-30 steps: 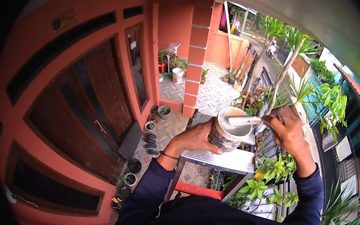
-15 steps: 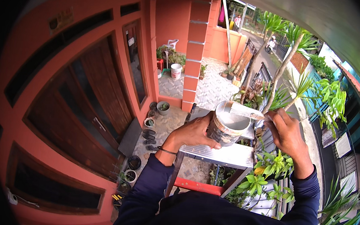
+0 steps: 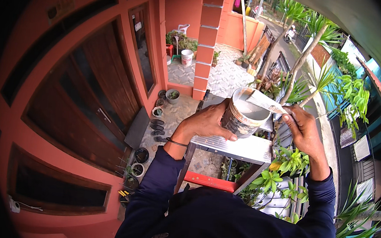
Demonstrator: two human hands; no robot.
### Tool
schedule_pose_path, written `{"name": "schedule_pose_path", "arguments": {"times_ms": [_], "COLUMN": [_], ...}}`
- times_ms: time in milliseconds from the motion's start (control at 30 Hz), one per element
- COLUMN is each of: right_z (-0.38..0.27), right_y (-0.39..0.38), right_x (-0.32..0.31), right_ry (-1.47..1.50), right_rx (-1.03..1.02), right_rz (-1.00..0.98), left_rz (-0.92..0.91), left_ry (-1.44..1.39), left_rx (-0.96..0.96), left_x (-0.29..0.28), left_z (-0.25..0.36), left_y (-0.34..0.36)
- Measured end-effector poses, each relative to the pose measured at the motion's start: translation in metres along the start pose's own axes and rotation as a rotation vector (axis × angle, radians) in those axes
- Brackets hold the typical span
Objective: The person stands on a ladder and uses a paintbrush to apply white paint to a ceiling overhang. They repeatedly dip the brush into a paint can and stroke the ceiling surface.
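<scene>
My left hand (image 3: 204, 121) is wrapped round the side of a paint-smeared tub (image 3: 238, 123), its thumb along the lower front. Whitish paint coats the tub's inner wall, and the mouth faces up toward me. In my right hand (image 3: 305, 131) is a flat paintbrush (image 3: 263, 101), pinched between thumb and fingers at its handle end. The brush lies across the tub's rim, with its white-coated bristles over the opening. Just beneath the tub is the silver top step of a ladder (image 3: 237, 146); I cannot tell whether the tub rests on it.
A red ladder crossbar (image 3: 210, 181) shows below the top step. An orange wall with a brown wooden door (image 3: 85, 90) stands left, potted plants (image 3: 172, 96) and dark sandals (image 3: 157, 127) along its foot. Leafy plants (image 3: 292, 160) crowd the right. An orange pillar (image 3: 206, 44) rises ahead.
Both hands, the tub and the brush sit a little higher in the picture, as does the scene behind. The brush now slopes more steeply down toward my right hand.
</scene>
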State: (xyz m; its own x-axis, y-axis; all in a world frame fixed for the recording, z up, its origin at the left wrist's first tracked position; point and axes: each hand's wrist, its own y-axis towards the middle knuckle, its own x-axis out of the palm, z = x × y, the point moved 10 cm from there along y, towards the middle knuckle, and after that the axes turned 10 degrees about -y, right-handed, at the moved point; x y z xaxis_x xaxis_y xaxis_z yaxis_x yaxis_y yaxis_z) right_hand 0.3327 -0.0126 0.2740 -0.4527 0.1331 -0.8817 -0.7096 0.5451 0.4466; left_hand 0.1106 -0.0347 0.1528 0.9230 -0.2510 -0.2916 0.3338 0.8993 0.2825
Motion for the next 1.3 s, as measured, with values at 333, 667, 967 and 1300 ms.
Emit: {"name": "schedule_pose_path", "arguments": {"times_ms": [333,667,967,1300], "right_z": [0.005,0.0,0.039,0.045], "right_y": [-0.011,-0.004,0.137,0.314], "right_x": [0.023,0.009,-0.018,-0.051], "right_ry": [0.125,0.039,0.375,0.088], "right_rx": [0.029,-0.114,-0.208,-0.356], "right_rz": [0.11,0.446,0.729,0.895], "left_rz": [0.002,0.016,0.008,0.034], "left_ry": [-0.021,-0.026,-0.009,0.034], "left_rx": [0.008,0.002,-0.006,-0.019], "left_x": [0.0,-0.001,-0.001,-0.003], "left_z": [-0.003,-0.002,-0.007,-0.012], "left_y": [0.002,0.001,0.0,-0.003]}}
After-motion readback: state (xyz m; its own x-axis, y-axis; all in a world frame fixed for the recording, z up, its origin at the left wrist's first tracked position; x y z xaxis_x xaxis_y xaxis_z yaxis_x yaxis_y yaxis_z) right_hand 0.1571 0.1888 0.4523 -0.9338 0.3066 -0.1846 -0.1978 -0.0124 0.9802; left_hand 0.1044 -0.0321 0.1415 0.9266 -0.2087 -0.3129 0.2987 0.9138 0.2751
